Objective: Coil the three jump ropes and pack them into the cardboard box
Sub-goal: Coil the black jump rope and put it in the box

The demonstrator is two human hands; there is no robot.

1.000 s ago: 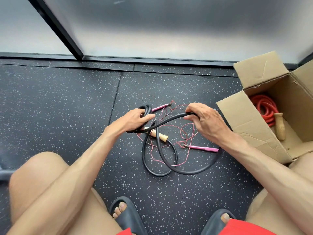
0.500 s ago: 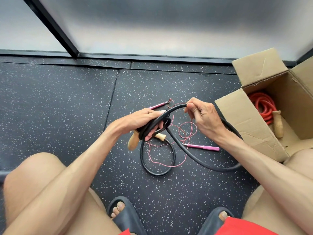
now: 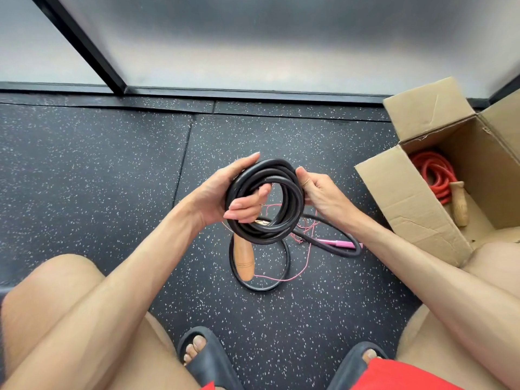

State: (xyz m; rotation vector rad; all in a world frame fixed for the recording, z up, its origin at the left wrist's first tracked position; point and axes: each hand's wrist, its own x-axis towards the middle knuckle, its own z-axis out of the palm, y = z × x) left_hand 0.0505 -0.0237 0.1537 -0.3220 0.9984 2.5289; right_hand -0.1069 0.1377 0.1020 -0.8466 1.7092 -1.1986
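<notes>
Nearest me, bare knees and two dark sandals [image 3: 206,358] frame a speckled black floor [image 3: 84,170]. Above them I see a wooden handle [image 3: 243,261] hanging below a black jump rope [image 3: 266,199], mostly wound into a coil. My left hand [image 3: 225,197] has its grip closed through the coil; my right hand [image 3: 316,191] pinches the coil's right edge. The rope's loose tail loops on the floor beneath, over a thin pink jump rope [image 3: 305,256] with a pink handle. Farther right, an open cardboard box [image 3: 408,204] holds a coiled red jump rope [image 3: 434,175].
</notes>
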